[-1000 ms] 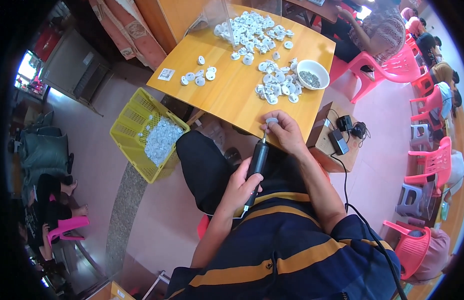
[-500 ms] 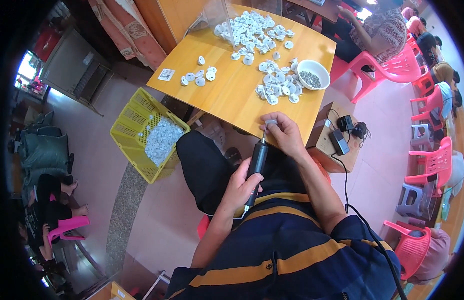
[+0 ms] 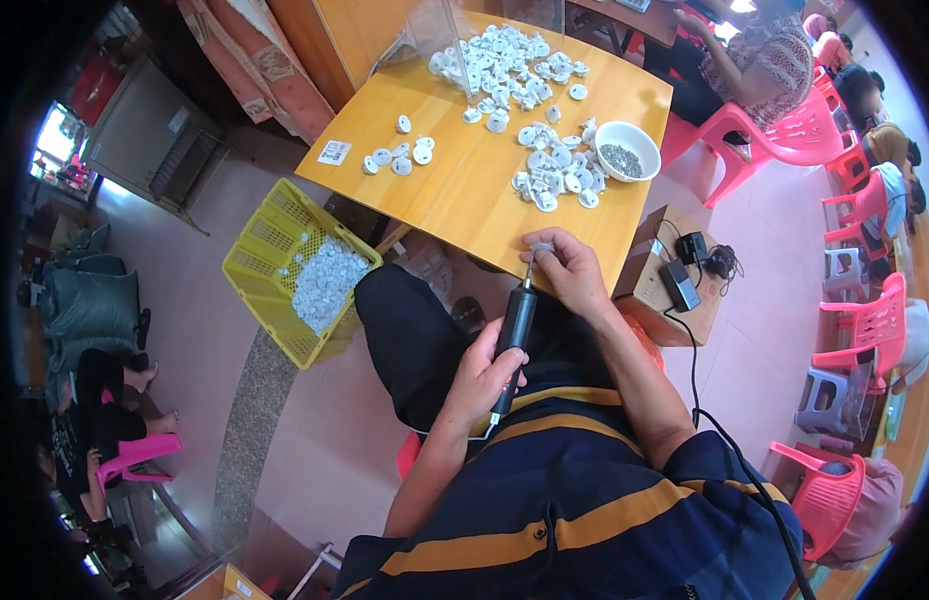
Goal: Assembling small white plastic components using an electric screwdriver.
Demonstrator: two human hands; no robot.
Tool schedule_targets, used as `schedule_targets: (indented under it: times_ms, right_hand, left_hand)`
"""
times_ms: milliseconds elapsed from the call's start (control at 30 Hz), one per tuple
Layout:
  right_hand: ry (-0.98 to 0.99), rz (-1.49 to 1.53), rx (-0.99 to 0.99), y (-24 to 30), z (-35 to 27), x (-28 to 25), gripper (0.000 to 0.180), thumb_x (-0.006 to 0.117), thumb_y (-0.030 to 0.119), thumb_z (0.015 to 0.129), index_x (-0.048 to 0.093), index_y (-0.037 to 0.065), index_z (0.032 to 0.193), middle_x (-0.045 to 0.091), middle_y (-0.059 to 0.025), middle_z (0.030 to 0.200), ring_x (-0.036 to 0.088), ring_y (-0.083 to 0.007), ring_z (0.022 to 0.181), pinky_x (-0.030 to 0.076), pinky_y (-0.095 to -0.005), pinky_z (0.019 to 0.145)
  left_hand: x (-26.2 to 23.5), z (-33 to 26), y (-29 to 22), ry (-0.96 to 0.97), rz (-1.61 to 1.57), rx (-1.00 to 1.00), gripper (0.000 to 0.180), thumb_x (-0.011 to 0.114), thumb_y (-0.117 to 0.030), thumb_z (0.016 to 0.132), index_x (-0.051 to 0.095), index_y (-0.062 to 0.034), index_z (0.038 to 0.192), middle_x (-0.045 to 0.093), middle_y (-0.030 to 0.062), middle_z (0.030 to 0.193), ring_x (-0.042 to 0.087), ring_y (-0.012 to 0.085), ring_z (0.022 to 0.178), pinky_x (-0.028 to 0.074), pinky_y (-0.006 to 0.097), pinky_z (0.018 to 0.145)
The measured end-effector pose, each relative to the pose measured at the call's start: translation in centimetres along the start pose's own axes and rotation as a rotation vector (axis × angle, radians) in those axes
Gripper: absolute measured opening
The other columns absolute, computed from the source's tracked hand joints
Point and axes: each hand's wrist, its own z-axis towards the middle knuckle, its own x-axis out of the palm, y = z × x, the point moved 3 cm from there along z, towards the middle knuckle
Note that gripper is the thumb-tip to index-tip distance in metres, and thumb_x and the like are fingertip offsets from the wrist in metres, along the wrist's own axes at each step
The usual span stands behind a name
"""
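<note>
Screwdriver at the middle of the head view, black-bodied, with a white plug in its tail end, tipped up toward 1 o'clock. The left hand has its fingers wrapped round the lower half of the body, so that's a proper grip. The right hand, at about 1 o'clock from it, is pinching a small white disc part just over the near edge of the wooden table. The bit points right up at that disc; can't tell if the tip's actually touching, fingers are in the way.

Going round from the driver: big heap of white parts at 12, a smaller cluster between 12 and 1, right beside a white bowl of little metal bits. A few loose discs sit at 11. Yellow basket at 9-ish to 10, part-filled with more white pieces. Cardboard box with black adapters between 2 and 3.
</note>
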Motion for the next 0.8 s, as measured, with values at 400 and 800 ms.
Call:
schedule_targets:
  times_ms: [400,800]
  right_hand:
    - [0.007,0.132,0.019,0.8,0.1,0.0,0.015,0.056,0.007,0.105,0.065,0.0,0.116,0.067,-0.0013,0.097,0.068,-0.0083,0.091,0.054,-0.022,0.079]
    - [-0.011,0.143,0.019,0.8,0.1,0.2,0.016,0.055,0.006,0.105,0.065,0.0,0.116,0.068,-0.0011,0.096,0.067,-0.0079,0.089,0.054,-0.0214,0.078]
  left_hand:
    - [0.2,0.0,-0.1,-0.008,-0.046,0.011,0.048,0.058,-0.013,0.099,0.046,-0.0015,0.144,0.064,0.0068,0.092,0.064,0.0112,0.069,0.054,0.026,0.063]
    - [0.2,-0.1,-0.2,-0.014,-0.07,0.006,0.049,0.058,-0.014,0.099,0.046,-0.0026,0.145,0.064,0.0065,0.092,0.064,0.0108,0.069,0.054,0.025,0.063]
